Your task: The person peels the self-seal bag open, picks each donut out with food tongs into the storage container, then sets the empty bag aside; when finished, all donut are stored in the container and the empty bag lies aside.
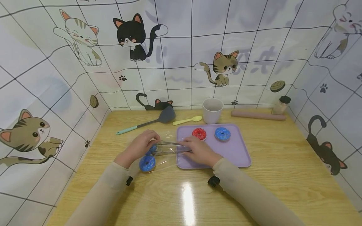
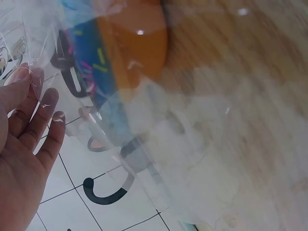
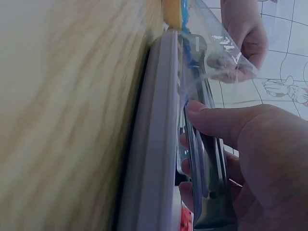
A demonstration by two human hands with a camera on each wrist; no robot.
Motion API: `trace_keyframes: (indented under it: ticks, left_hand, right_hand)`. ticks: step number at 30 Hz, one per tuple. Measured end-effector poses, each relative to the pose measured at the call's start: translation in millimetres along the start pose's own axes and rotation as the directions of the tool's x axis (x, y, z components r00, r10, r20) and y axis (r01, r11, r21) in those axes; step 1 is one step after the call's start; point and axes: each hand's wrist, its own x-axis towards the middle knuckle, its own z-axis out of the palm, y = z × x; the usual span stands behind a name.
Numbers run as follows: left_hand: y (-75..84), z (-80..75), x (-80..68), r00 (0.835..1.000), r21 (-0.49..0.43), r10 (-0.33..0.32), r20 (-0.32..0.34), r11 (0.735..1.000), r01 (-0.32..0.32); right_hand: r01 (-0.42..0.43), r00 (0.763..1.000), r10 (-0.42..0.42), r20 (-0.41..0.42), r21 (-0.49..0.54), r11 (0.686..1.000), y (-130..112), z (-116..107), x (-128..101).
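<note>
My left hand (image 1: 140, 146) pinches the edge of a clear plastic bag (image 2: 178, 144) between thumb and fingers. In my right hand (image 1: 201, 151) are metal tongs (image 3: 207, 178), their two arms spread apart and reaching left into the bag's mouth. One blue sprinkled donut (image 1: 147, 163) lies below my left hand, seen through the plastic. A second blue donut (image 1: 152, 149) is partly hidden by that hand, near the tong tips; whether the tips grip it I cannot tell. A red donut (image 1: 199, 133) and another blue donut (image 1: 222, 134) sit on the purple tray (image 1: 232, 157).
Behind the tray stands a pale cup (image 1: 212, 110). A yellow spoon (image 1: 188, 120) and a dark spatula (image 1: 167, 115) lie to its left. At the back right are a rolling pin (image 1: 258, 115) and a black-lidded jar (image 1: 281, 106). Cat-print walls enclose the table.
</note>
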Motion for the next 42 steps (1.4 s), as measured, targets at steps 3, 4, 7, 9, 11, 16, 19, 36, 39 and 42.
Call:
trace_keyframes:
  ticks: [3,4,7,9,11,16,19,36,39,42]
  left_hand:
    - [0.7,-0.7,-0.5,1.0,0.008,0.003,0.003,1.0,-0.003]
    - [0.9,-0.8,-0.7,1.0,0.013,0.001,0.006,1.0,-0.001]
    - [0.8,-0.9,-1.2,1.0,0.02,-0.006,0.012,1.0,0.006]
    - [0.3,-0.7,-1.5,1.0,0.018,-0.012,0.013,1.0,0.012]
    - [-0.7,-0.3,-1.9,1.0,0.016,-0.014,0.012,1.0,0.013]
    - [-1.3,0.0,-2.2,1.0,0.007,-0.011,0.017,1.0,0.011]
    - [-1.6,0.5,-2.2,1.0,0.01,-0.009,0.02,1.0,0.009]
    - [-7.6,3.4,-5.6,1.0,0.012,0.003,0.014,1.0,-0.003]
    - [-8.3,3.7,-5.7,1.0,0.012,0.013,0.01,1.0,-0.013]
    - [-10.2,3.5,-6.5,1.0,0.012,0.012,0.005,1.0,-0.012]
  right_hand:
    - [-0.02,1.0,0.02,-0.018,-0.002,1.0,2,-5,-7]
    - [-0.024,0.999,0.023,-0.023,-0.007,1.0,3,-7,-10]
    - [-0.032,0.999,0.031,-0.033,-0.029,0.999,5,-13,-18]
    - [-0.035,0.999,0.033,-0.035,-0.046,0.998,7,-18,-25]
    - [-0.038,0.999,0.037,-0.032,-0.051,0.998,10,-23,-31]
    - [-0.042,0.998,0.039,-0.049,-0.054,0.998,18,-35,-49]
    - [-0.036,0.997,0.031,-0.071,-0.074,0.997,24,-42,-60]
    - [-0.068,0.992,0.053,-0.118,-0.123,0.99,59,-84,-132]
    - [-0.055,0.99,0.035,-0.136,-0.146,0.988,68,-88,-149]
    - [-0.059,0.988,0.034,-0.151,-0.166,0.984,76,-94,-163]
